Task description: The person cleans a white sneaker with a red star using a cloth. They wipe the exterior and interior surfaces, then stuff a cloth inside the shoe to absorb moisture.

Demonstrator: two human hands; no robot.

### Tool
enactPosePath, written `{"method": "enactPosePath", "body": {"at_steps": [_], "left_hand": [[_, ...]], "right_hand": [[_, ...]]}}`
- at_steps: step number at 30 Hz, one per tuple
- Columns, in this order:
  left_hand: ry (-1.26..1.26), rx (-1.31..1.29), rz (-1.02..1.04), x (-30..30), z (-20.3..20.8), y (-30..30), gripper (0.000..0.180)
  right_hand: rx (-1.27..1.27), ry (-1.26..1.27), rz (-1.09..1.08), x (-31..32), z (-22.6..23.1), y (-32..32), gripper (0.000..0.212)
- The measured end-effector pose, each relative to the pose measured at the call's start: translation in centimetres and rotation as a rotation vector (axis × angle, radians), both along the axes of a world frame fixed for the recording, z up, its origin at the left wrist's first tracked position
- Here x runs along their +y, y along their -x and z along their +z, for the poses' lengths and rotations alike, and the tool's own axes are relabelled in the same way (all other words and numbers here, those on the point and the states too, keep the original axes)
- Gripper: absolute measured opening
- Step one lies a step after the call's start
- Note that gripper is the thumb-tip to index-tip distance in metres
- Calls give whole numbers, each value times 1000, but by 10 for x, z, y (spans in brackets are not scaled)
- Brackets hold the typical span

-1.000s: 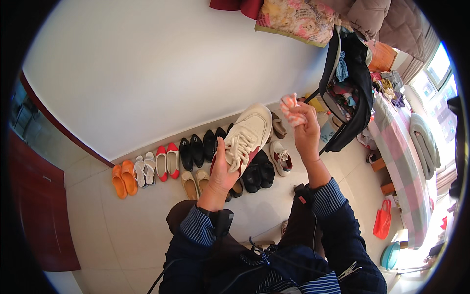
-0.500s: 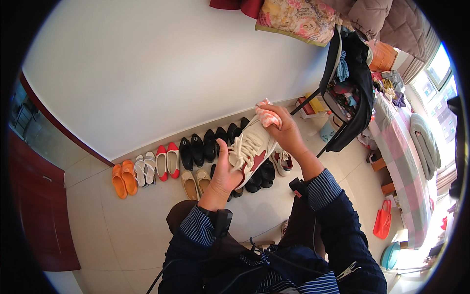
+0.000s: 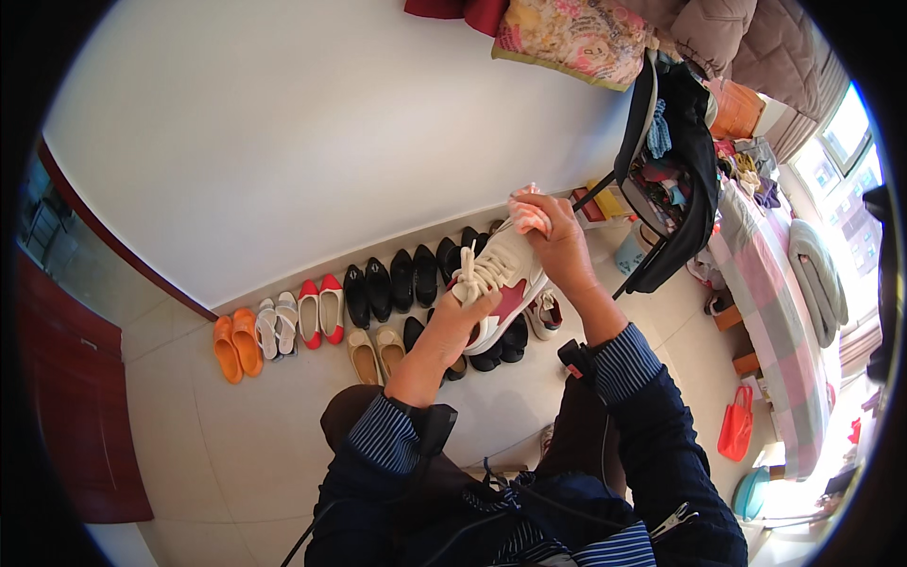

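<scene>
A cream lace-up sneaker (image 3: 491,269) with a dark red patch on its side is held up off the floor, toe pointing away to the upper right. My left hand (image 3: 452,326) grips it at the heel end, the thumb lying across the side by the laces. Bunched in my right hand (image 3: 559,241) is a pink-and-white striped cloth (image 3: 531,210), at the toe of the sneaker. The fingers of my left hand are partly hidden behind the shoe.
Pairs of shoes line the wall: orange slippers (image 3: 236,345), white sandals (image 3: 277,326), red-and-white flats (image 3: 321,310), several black shoes (image 3: 402,281), beige flats (image 3: 376,354). A black folding chair (image 3: 661,227) heaped with clothes stands at the right, near a bed (image 3: 784,321) and a red bag (image 3: 735,430).
The sneaker has turned so more of its red-patched side shows. My left thumb has come down onto it, and my right hand with the cloth has moved slightly right.
</scene>
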State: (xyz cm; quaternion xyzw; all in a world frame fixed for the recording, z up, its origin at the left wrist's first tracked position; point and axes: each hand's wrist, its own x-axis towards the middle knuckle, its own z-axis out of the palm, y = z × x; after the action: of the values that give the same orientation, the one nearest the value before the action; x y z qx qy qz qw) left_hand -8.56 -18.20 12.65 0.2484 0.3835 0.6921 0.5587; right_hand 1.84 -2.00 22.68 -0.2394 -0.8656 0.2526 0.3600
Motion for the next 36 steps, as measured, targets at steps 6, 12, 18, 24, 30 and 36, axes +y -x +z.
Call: {"method": "enactPosePath", "body": {"at_steps": [6,12,18,24,30,36], "left_hand": [[-100,-573,97,12,-7,-4,29],[-121,-555,104,12,-10,-4,42],[-213,-658,87,9,1,10,59],[-124,-735,107,4,8,11,56],[-171,-594,125,9,12,-4,54],[-226,-725,134,8,4,21,53]], "right_hand": [[-13,30,83,-7,4,-2,44],[-29,-249,175,7,1,-6,47],[-3,-356,272,-72,-39,-27,49],[46,-416,205,-62,-52,-18,46],[186,36,142,9,-23,24,47],[131,-222,184,-95,-60,-11,42]]}}
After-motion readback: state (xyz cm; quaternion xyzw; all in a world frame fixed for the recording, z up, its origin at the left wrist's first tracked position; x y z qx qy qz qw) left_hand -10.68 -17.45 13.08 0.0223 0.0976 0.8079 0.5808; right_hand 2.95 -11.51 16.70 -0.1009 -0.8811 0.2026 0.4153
